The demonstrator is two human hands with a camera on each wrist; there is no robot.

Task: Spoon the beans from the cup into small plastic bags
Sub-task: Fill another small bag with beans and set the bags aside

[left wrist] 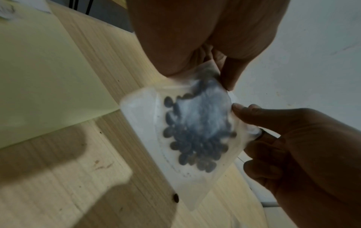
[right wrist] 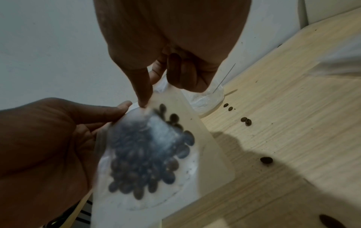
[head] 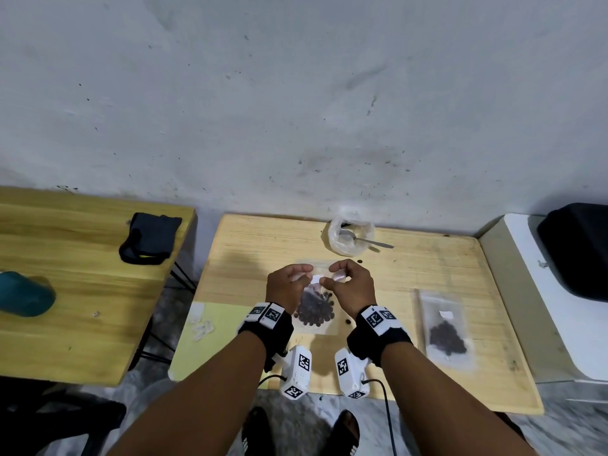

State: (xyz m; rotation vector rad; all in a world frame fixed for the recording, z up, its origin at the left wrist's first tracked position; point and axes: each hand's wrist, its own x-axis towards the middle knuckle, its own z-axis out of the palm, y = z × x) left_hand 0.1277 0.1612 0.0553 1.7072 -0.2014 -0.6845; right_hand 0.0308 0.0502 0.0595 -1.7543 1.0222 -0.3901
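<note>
A small clear bag (head: 314, 309) of dark beans hangs just above the wooden table (head: 427, 274), held by its top edge. My left hand (head: 304, 274) pinches the top's left part and my right hand (head: 332, 274) pinches its right part. The left wrist view shows the bag (left wrist: 195, 131) below my left hand (left wrist: 220, 69), with the right hand (left wrist: 293, 146) beside it. In the right wrist view the right hand (right wrist: 164, 92) pinches the bag (right wrist: 152, 154). The plastic-lined cup (head: 350, 236) with a spoon (head: 375, 242) in it stands at the back.
A second bag of beans (head: 445, 330) lies flat at the right. Loose beans (right wrist: 246, 121) are scattered near the cup. A pale yellow sheet (head: 204, 343) covers the table's left front. A second table (head: 82, 307) with a dark pouch (head: 149, 238) stands left; a white appliance (head: 533, 291) right.
</note>
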